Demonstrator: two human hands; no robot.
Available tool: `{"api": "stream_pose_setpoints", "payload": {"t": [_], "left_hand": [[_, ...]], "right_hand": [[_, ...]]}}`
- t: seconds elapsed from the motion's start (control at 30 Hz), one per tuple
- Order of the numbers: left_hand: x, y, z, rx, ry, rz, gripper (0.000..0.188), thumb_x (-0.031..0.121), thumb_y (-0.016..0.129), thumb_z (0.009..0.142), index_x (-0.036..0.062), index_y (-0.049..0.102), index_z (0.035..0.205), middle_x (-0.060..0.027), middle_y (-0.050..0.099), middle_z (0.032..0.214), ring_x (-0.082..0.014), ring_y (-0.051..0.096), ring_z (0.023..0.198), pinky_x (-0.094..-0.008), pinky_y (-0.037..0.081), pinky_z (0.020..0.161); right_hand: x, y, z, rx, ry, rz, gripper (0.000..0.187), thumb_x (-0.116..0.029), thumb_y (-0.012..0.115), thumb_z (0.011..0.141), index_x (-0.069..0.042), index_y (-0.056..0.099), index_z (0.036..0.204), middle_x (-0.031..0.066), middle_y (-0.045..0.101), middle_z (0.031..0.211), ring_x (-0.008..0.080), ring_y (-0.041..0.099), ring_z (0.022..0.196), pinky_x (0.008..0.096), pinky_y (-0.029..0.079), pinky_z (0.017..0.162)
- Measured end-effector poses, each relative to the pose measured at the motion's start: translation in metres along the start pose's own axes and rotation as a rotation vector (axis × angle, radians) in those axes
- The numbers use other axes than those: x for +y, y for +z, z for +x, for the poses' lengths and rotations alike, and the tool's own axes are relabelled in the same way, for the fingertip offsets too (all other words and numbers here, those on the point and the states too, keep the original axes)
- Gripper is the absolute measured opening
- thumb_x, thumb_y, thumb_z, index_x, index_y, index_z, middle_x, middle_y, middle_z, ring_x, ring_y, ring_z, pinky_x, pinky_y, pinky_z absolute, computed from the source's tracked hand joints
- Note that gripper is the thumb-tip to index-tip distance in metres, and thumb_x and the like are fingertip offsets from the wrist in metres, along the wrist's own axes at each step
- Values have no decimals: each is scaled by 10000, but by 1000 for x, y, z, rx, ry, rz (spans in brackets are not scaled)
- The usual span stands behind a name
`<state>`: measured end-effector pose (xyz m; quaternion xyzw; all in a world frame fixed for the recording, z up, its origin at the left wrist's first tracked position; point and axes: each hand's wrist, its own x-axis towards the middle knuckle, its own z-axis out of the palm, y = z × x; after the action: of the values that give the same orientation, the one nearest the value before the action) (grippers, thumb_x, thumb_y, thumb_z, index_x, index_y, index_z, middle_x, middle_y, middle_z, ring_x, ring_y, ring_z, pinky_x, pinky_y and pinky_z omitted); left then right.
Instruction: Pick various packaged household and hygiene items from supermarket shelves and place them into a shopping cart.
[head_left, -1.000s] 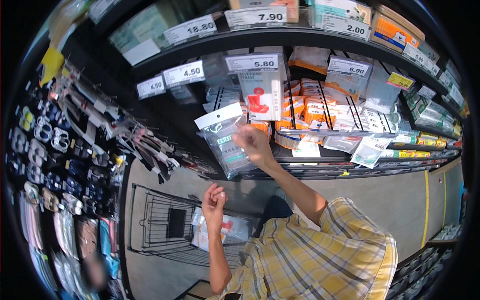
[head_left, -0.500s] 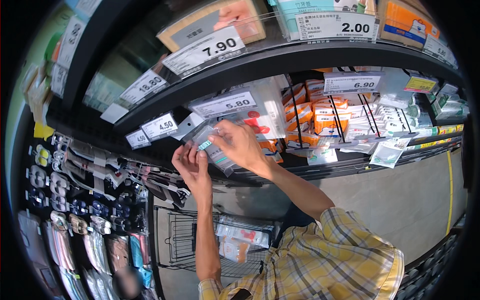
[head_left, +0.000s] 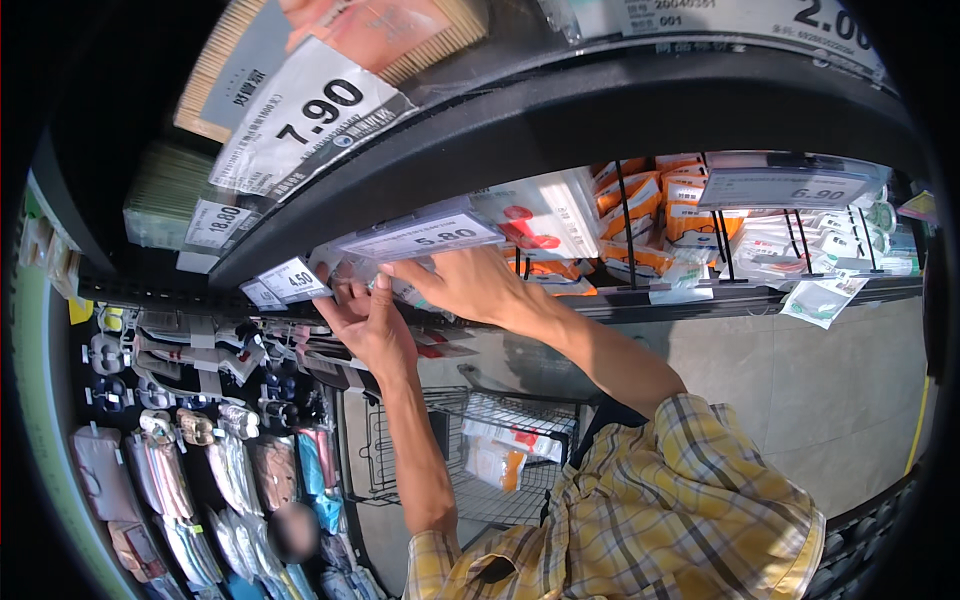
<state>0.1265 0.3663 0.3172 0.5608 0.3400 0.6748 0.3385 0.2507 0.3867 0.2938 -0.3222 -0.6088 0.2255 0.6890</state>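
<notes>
Under the dark shelf edge, both my hands are raised by a clear plastic packet (head_left: 352,268), partly hidden behind price tags and fingers. My right hand (head_left: 470,285) reaches in from the right with its thumb pressed on the packet; its fingertips are out of sight behind a tag. My left hand (head_left: 370,328) is just below and left, palm turned up. Its fingers are loosely bent, thumb standing apart, close against the packet's lower side. A white packet with a red print (head_left: 545,215) hangs just right of my right hand.
Orange packets (head_left: 690,205) and white packets (head_left: 790,245) hang on hooks to the right. A wire shopping cart (head_left: 400,440) below holds a few packages (head_left: 505,440). Slippers and wrapped textiles (head_left: 235,475) fill the rack at left. A shelf edge (head_left: 600,105) crosses above my hands.
My view has shifted closer to the shelf. Both hands have gone up with the packet toward the price tags, which now cover part of it and my right fingertips.
</notes>
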Motion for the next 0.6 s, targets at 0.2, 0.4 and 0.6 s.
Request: {"api": "stream_pose_setpoints", "payload": {"t": [0.2, 0.4, 0.6], "left_hand": [[2, 2, 10, -5, 16, -74, 699, -113, 631, 744, 45, 292, 1334, -117, 425, 1221, -211, 434, 1140, -350, 384, 969], [3, 0, 13, 0, 34, -86, 651, -116, 621, 754, 18, 322, 1316, -123, 455, 1212, -210, 469, 1121, -344, 397, 956], [8, 0, 17, -13, 43, -106, 598, -114, 619, 756, -8, 357, 1283, -144, 467, 1224, -217, 488, 1116, -339, 401, 959]], "right_hand": [[-1, 4, 10, -27, 31, 3, 172, -198, 573, 786, -33, 620, 802, 156, 607, 641, 356, 592, 600, 434, 467, 572], [-3, 10, 12, -14, 28, -36, 176, -198, 560, 791, -36, 628, 808, 152, 625, 675, 354, 605, 634, 442, 479, 603], [-9, 12, 13, -8, 36, -50, 193, -201, 541, 801, -29, 629, 808, 135, 638, 714, 339, 611, 659, 424, 484, 631]]}}
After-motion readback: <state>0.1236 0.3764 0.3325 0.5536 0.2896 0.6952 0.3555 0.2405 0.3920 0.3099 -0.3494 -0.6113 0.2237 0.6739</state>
